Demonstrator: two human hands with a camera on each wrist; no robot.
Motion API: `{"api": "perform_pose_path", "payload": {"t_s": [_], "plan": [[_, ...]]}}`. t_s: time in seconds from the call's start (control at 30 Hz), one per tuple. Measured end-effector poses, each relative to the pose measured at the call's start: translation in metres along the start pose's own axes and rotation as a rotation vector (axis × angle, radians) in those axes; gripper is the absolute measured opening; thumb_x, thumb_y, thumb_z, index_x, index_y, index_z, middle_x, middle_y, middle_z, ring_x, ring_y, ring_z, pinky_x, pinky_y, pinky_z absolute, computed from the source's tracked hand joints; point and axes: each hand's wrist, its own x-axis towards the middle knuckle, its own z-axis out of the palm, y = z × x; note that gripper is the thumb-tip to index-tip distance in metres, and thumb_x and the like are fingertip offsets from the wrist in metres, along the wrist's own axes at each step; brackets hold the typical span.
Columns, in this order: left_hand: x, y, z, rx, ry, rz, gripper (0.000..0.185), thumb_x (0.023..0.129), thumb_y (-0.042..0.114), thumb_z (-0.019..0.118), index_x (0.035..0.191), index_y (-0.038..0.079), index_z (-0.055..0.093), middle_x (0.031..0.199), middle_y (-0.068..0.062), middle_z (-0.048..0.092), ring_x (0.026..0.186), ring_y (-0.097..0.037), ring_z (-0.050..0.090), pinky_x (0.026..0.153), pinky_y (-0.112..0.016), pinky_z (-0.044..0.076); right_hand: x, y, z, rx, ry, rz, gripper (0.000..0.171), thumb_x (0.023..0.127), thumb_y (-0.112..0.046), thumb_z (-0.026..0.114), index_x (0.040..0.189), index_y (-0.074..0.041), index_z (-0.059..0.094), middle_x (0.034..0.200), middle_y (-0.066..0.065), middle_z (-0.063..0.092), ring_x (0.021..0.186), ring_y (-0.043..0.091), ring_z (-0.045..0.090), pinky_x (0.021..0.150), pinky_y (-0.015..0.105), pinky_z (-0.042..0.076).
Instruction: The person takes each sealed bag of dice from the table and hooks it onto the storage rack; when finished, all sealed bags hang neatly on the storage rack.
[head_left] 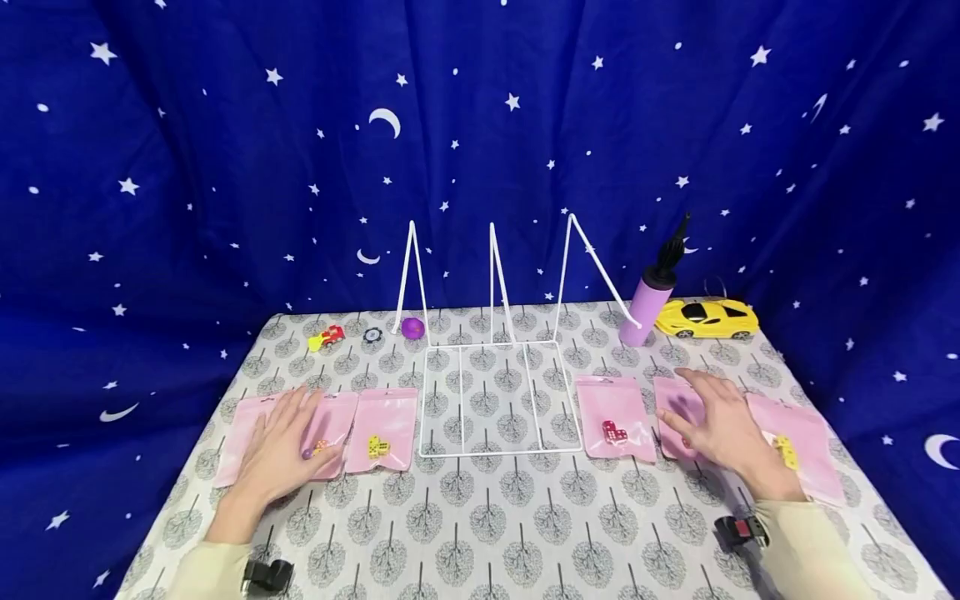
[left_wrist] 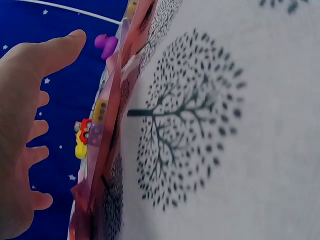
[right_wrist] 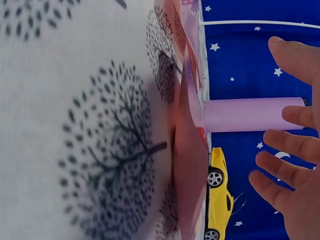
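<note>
Nearest the person, the bench (head_left: 487, 533) is covered with a pale cloth printed all over with small black trees, and two beige sleeves reach in from the bottom edge. The left hand (head_left: 283, 446) lies over a pink pouch (head_left: 330, 425) with its fingers spread and loose, gripping nothing; the left wrist view shows the palm just above the pouch's edge. Beside it, toward the middle, a second pink pouch (head_left: 384, 429) holds yellow dice. The right hand (head_left: 716, 421) is likewise released, fingers straight and splayed over another pink pouch (head_left: 675, 400) (how firmly it presses I cannot tell). Left of that hand lies a pouch with red dice (head_left: 613, 417), and on its other side a pouch with a yellow die (head_left: 798, 437).

Between the two groups stands a white wire rack (head_left: 498, 392), its flat frame on the cloth and three thin prongs rising at the far end. Further back sit a small red and yellow toy car (head_left: 327, 337), a dark round chip (head_left: 372, 335) and a purple ball (head_left: 412, 327). At the far right corner a lilac hand pump (head_left: 647, 308) stands beside a yellow sports car (head_left: 707, 318). Behind everything hangs a deep blue curtain (head_left: 225, 167) scattered with white stars and crescent moons.
</note>
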Motion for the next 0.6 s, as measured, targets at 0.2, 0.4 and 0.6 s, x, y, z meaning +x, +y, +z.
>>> {"api": "perform_pose_path", "payload": {"t_s": [0.2, 0.4, 0.6], "plan": [[0.008, 0.006, 0.003, -0.025, 0.014, 0.059, 0.1, 0.081, 0.064, 0.066, 0.157, 0.023, 0.017, 0.164, -0.007, 0.015, 0.148, -0.036, 0.019, 0.115, -0.067, 0.015, -0.002, -0.004, 0.006, 0.014, 0.025, -0.012, 0.076, 0.079, -0.042, 0.078, 0.137, -0.003, 0.049, 0.132, 0.029, 0.051, 0.119, 0.052, 0.045, 0.094, 0.075, 0.032], [0.017, 0.014, 0.004, -0.038, 0.014, 0.102, 0.099, 0.081, 0.063, 0.066, 0.157, 0.023, 0.017, 0.164, -0.006, 0.016, 0.146, -0.037, 0.023, 0.116, -0.061, 0.021, -0.005, -0.009, 0.012, 0.029, 0.004, 0.016, 0.075, 0.081, -0.043, 0.077, 0.139, -0.007, 0.047, 0.131, 0.027, 0.051, 0.114, 0.049, 0.049, 0.086, 0.075, 0.04], [0.021, 0.021, 0.006, -0.052, -0.005, 0.102, 0.099, 0.081, 0.067, 0.064, 0.157, 0.025, 0.016, 0.164, -0.004, 0.014, 0.146, -0.037, 0.023, 0.115, -0.064, 0.02, -0.008, -0.014, 0.017, 0.058, -0.042, 0.039, 0.077, 0.083, -0.044, 0.074, 0.143, -0.006, 0.043, 0.133, 0.03, 0.05, 0.108, 0.049, 0.054, 0.083, 0.074, 0.042]]}}
